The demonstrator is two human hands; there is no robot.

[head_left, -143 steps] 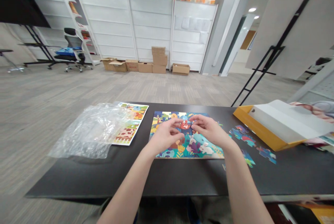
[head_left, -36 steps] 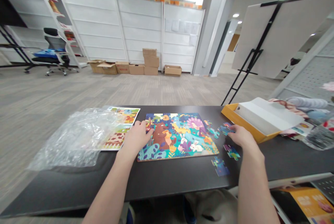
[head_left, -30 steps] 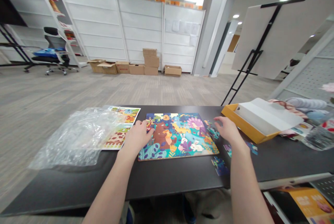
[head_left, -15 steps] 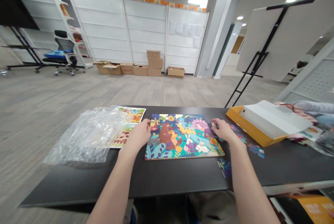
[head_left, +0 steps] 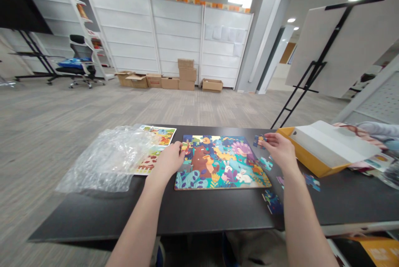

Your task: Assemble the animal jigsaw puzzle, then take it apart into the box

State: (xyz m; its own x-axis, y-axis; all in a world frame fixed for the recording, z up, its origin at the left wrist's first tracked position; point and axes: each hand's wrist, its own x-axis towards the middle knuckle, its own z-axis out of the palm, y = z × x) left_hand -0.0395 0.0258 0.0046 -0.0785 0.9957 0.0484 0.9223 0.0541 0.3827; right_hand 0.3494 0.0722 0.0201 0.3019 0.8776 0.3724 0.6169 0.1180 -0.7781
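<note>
Puzzle: a flat oblong picture (head_left: 224, 163) on the black table (head_left: 215, 217), in front of the person and between the two hands; long axis left to right, roughly along the table's near edge
Puzzle's facing: bear and rabbits upright to the person, heads towards the far edge, flowers along the near one
Piece: a small dark blue and orange one (head_left: 256, 141), just beyond the puzzle's right edge, near its far right corner; it sticks out leftwards from the fingertips, its longer way seemingly sideways; whether it clears the table, I cannot tell
Right hand: thumb and fingers (head_left: 278, 147) nearly closed, pinching the piece by its right end; palm to the right of it
Left hand: loosely curled (head_left: 170, 160) at the puzzle's left edge, thumb and fingertips by the rim; cannot tell whether it grips
Loose pieces: a teal one (head_left: 267, 163) beside the puzzle's right edge, others around the right forearm
Box: yellow, white flap raised (head_left: 314, 166), right of the right hand
Bag: clear, crumpled (head_left: 109, 163), partly over the sheet (head_left: 166, 134), left of the left hand
</note>
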